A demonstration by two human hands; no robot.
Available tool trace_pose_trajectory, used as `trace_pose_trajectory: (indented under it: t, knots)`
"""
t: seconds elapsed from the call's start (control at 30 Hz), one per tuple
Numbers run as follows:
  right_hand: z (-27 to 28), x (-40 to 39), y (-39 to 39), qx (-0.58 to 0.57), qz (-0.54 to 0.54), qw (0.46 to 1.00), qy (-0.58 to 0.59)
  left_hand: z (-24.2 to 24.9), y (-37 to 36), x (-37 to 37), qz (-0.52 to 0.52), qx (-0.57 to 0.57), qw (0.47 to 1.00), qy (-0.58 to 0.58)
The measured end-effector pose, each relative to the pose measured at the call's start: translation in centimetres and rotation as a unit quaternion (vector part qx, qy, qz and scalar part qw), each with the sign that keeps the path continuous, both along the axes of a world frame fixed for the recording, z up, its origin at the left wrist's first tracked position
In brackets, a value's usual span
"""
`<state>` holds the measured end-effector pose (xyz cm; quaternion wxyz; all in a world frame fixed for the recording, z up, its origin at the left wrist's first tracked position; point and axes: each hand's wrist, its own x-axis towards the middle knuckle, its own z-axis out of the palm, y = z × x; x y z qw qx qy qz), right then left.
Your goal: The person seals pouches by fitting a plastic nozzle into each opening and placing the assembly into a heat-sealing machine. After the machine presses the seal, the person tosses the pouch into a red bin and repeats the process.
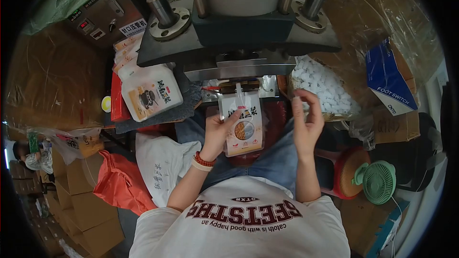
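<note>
A grey press fills the far middle, with a metal plate below its jaw. Left of it a grey cloth carries a pile of pouches; on the right lies a heap of white caps. Farther left stands a control box. The room is crowded: cartons near left, a red bag and a white sack beside the seated person, a stool and a green fan near right.

Counted: one press with two short steel posts, one control box, one blue box, one stool, one fan. The pile shows one whole pouch on top and edges of several more; the caps are too many to count.

One spouted pouch is upright at the middle, below the press, pinched by the left hand, thumb across its front. The right hand is raised beside the caps, fingers curled; whether they grip anything, one cannot tell.
</note>
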<state>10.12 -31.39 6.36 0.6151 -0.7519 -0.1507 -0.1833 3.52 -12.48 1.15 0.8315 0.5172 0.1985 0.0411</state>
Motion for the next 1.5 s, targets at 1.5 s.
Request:
trace_pose_trajectory:
  t: [1.5]
  knots:
    - [2.9,-0.3,1.1,-0.08,0.09,0.993,0.013,-0.8,1.8,-0.8,-0.094,0.201,0.975,-0.004]
